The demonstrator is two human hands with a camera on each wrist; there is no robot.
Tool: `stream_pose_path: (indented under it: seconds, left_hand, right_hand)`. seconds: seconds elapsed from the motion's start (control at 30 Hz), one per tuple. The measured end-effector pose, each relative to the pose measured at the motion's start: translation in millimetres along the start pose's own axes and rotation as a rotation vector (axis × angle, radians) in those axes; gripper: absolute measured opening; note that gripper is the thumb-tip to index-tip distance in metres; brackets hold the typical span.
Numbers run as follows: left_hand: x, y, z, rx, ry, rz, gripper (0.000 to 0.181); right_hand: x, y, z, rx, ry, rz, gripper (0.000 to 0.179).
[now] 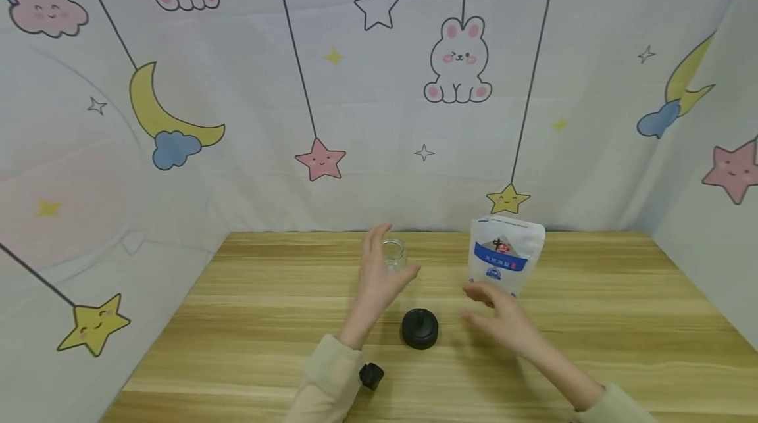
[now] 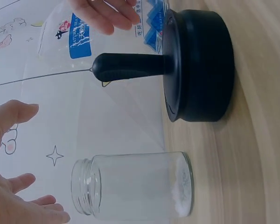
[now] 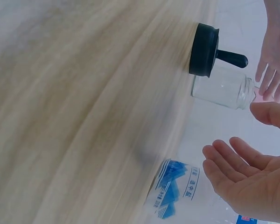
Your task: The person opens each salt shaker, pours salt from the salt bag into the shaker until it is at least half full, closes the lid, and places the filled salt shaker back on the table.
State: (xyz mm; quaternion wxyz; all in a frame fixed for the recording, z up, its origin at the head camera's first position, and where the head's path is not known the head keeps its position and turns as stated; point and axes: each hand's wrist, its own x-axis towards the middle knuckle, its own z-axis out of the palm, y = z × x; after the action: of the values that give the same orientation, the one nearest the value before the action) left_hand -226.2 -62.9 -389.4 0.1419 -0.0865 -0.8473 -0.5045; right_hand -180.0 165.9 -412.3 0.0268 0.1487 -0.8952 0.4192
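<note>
My left hand (image 1: 381, 278) is held above the table by an uncapped glass jar (image 2: 130, 186), fingers and thumb spread apart with nothing between them. Some white, grainy stuff lies at the jar's bottom. A black lid with a stick-like handle (image 1: 420, 329) rests on the table between my hands, handle upward. On the right, my right hand (image 1: 503, 321) hovers in front of a white bag of sea salt (image 1: 503, 248), its thumb apart from loosely bent fingers and holding nothing. The bag stands upright, its lower part hidden behind that hand in the head view.
The wood-grain table (image 1: 592, 318) carries these things. A pale cloth (image 1: 391, 114) printed with stars, moons and rabbits hangs behind the table and along both sides. Beside my left cuff there is a small black object (image 1: 371, 375).
</note>
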Motion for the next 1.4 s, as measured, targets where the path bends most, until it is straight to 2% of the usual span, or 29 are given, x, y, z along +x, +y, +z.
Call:
stream_pose_path:
  seconds: [0.43,0.7,0.87,1.17,1.4]
  left_hand:
    - [-1.1,6.6,6.6,-0.032,-0.071,0.000,0.080]
    - [-1.7,12.0,12.2,-0.036,-0.097,-0.003,0.072]
    - [-3.1,18.0,13.4,-0.013,-0.087,0.030,0.065]
    - [-4.6,23.2,19.4,-0.027,-0.116,0.037,0.063]
    - [-6.4,31.2,23.9,-0.038,-0.148,0.052,0.062]
  right_hand:
    - [-8.7,6.8,-10.7,0.009,0.081,0.009,0.037]
    - [-11.7,9.5,-17.7,0.000,0.075,0.045,0.039]
    - [-12.6,12.2,-18.9,-0.016,0.098,0.042,0.036]
    - [-16.3,19.3,-25.3,-0.009,0.112,0.059,0.038]
    - [-17.5,25.5,-35.0,-0.045,0.116,0.075,0.037]
